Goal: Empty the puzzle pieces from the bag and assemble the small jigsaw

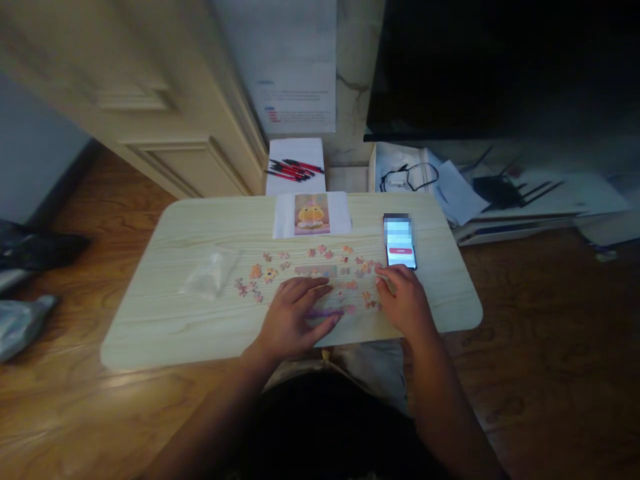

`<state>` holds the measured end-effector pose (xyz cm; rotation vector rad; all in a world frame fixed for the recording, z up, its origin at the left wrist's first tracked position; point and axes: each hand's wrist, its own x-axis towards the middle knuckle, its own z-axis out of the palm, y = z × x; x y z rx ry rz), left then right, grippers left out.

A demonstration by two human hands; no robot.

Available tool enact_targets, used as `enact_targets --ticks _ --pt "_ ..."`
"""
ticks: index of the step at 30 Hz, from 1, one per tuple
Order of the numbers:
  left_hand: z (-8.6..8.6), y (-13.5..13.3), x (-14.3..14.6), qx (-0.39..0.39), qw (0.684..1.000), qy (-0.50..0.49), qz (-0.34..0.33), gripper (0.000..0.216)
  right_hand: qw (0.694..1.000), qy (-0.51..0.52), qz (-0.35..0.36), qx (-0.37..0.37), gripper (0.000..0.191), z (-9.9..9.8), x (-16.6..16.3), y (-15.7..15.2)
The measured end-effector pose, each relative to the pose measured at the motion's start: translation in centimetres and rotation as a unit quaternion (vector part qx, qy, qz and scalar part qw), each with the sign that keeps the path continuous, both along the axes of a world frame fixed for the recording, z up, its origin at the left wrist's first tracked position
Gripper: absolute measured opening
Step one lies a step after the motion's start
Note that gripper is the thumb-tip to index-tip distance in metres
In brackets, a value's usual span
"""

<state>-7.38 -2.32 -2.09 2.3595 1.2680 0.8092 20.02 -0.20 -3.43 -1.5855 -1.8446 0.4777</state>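
My left hand (295,317) lies over the near middle of the table, fingers stretched out and thumb spread. Beneath its fingertips is a partly joined strip of jigsaw puzzle (315,271), and the hand hides some of what lies there. On the right, my right hand (407,300) has its index fingertip at a small jigsaw piece (377,266); the thumb sits a little apart from it. Loose pinkish and orange pieces surround both hands, among them a yellow-orange piece (270,274) and a cluster of pink pieces (243,288).
A printed picture of a yellow figure (312,215) lies at the table's far edge. A lit phone (400,243) is beside my right hand. To the left lies a clear plastic bag (210,275). Red and black pens (295,170) rest on a white surface beyond the table (165,313).
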Motion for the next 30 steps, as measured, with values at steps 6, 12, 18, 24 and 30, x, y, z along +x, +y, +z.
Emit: enact_targets --ticks 6,12,18,24,30 --pt "-0.4 0.2 -2.9 0.018 1.0 -0.017 -0.006 0.044 0.993 -0.114 -0.022 -0.031 0.023 0.0 -1.8 4.8" --pt "-0.8 1.1 -4.1 0.026 1.0 -0.009 -0.006 0.037 0.987 -0.139 -0.005 -0.08 0.009 -0.6 -3.1 7.0" --pt "-0.9 2.1 -3.8 0.047 0.999 0.005 -0.003 0.031 0.989 -0.102 0.002 -0.105 0.005 -0.3 -3.2 7.1" --pt "-1.9 0.5 -3.5 0.049 0.998 0.03 -0.02 0.034 0.993 -0.004 0.019 -0.119 0.017 0.7 -3.6 4.4" --pt "-2.8 -1.0 -3.2 0.036 0.997 0.057 -0.022 0.035 0.986 -0.001 0.11 -0.122 0.015 0.7 -6.1 0.8"
